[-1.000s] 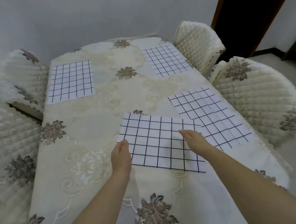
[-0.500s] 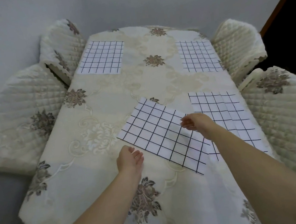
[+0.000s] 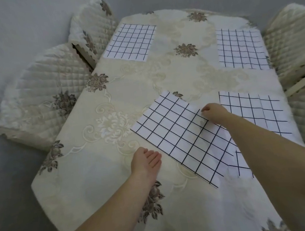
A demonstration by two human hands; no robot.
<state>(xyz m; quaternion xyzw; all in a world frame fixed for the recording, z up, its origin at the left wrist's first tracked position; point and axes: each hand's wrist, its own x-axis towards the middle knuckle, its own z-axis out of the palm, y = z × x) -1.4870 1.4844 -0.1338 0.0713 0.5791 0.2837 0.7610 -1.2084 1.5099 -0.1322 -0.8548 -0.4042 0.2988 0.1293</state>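
White vinyl-looking grid mat [image 3: 177,137] sits on the near half of the table, on the cream tablecloth [image 3: 95,161], lying flat and skewed. Long axis runs diagonally, from far-left to near-right. One short end points at the far-left chairs [image 3: 45,102]; the other hangs toward the near-right table edge. One corner points away from the camera, at the centre of the table. Right hand [image 3: 215,113] is on the far long edge, about midway along it, fingers curled tight and pinching that edge, forearm crossing the mat's near-right part. Left hand [image 3: 146,160] is flat and open, fingers straight and together, palm turned partly up. It rests on the cloth just beside the near long edge and holds nothing. Right-side mat [image 3: 260,112] lies square to the table edge, just beside the right hand. The grid mat's near-right end probably overlaps it, but the forearm hides that spot. Far-left mat [image 3: 130,42] and far-right mat [image 3: 240,49] lie square at the far corners, well apart from the hands. Quilted chairs flank both long sides of the table.
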